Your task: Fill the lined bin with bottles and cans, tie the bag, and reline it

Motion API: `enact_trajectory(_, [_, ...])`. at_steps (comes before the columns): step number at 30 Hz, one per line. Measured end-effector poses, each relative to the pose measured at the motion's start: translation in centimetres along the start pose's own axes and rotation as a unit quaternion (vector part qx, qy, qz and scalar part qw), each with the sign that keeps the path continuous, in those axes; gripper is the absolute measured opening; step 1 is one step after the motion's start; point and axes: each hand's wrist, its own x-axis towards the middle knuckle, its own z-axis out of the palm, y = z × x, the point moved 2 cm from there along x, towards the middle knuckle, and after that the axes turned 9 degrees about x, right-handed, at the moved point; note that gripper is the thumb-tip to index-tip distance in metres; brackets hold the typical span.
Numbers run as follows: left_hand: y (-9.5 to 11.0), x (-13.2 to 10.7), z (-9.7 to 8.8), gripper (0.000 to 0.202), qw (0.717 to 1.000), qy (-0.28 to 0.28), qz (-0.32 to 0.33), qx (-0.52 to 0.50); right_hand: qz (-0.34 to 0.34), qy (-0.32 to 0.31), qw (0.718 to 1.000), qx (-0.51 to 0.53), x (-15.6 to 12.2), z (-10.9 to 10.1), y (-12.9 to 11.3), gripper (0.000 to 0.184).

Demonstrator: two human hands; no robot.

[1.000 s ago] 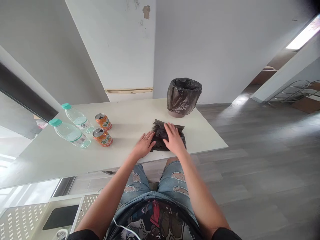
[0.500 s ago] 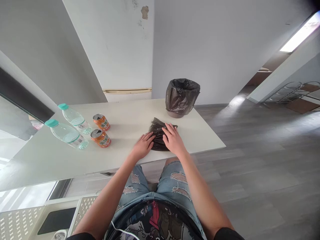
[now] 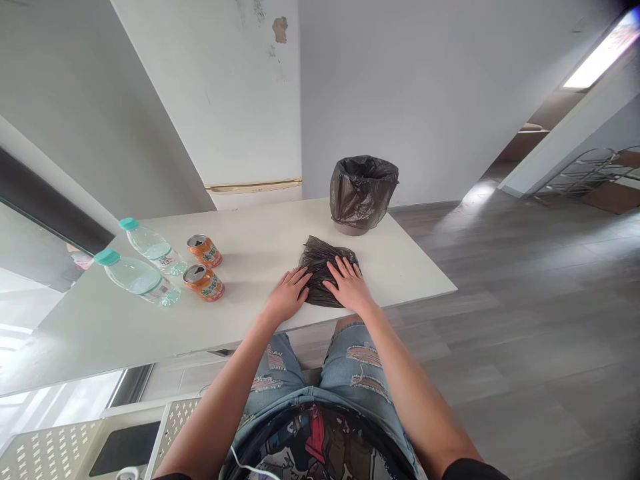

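Note:
A crumpled black plastic bag (image 3: 323, 257) lies on the white table near its front edge. My left hand (image 3: 289, 293) rests on the bag's left side, fingers stretched out. On its right side my right hand (image 3: 350, 285) presses down with fingers spread. Both palms face the table, and parts of the bag are hidden under them. Behind the bag stands a small bin (image 3: 351, 230) lined with another black bag (image 3: 364, 193), whose mouth gapes at the top.
Two orange drink cans (image 3: 205, 283) stand on the left of the white table (image 3: 250, 233), beside two clear bottles with green caps (image 3: 137, 277). A fridge (image 3: 250, 100) is behind the table. A perforated white unit (image 3: 50, 447) sits at lower left.
My right hand has shifted slightly right, and the black bag under my hands looks a little more spread out. The camera view has tilted a little.

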Motion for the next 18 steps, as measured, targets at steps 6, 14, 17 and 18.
enact_trajectory(6, [-0.05, 0.01, -0.09, 0.054, 1.000, -0.003, -0.001, -0.004, 0.005, -0.009, 1.000, -0.003, -0.17, -0.25, -0.06, 0.085])
enact_trajectory(14, [-0.03, -0.10, -0.35, 0.059, 1.000, 0.001, -0.002, -0.028, 0.008, -0.019, 1.000, -0.009, -0.29, -0.62, -0.27, 0.083])
enact_trajectory(17, [-0.16, -0.14, -0.34, 0.066, 0.999, 0.007, -0.005, -0.047, 0.005, -0.014, 1.000, -0.011, -0.36, -0.70, -0.34, 0.082])
enact_trajectory(18, [-0.22, -0.16, -0.30, 0.066, 0.999, 0.008, -0.008, -0.049, 0.005, -0.013, 1.000, -0.009, -0.38, -0.69, -0.34, 0.082])
